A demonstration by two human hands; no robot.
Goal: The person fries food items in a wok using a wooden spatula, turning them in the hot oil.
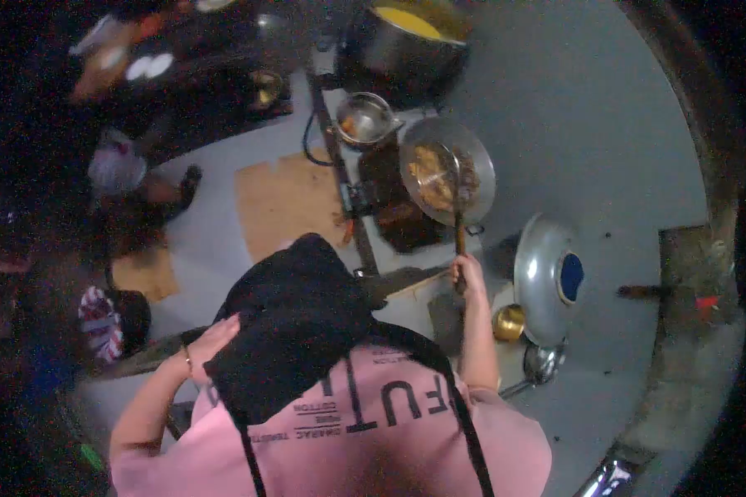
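My right hand (467,273) is closed round the handle of a long ladle (458,217). The ladle's head rests in a round metal pan (487,170) that holds brown and yellowish food (431,172). My left hand (215,338) lies against the black apron (298,323) at my side, its fingers stretched out and close to the cloth, with nothing seen in it.
Behind the pan stand a small metal bowl (365,118) and a large pot (402,54) with yellow contents. A big silver lid or basin (539,273) and a brass pot (508,322) are at the right. Cardboard (282,203) lies on the floor, left.
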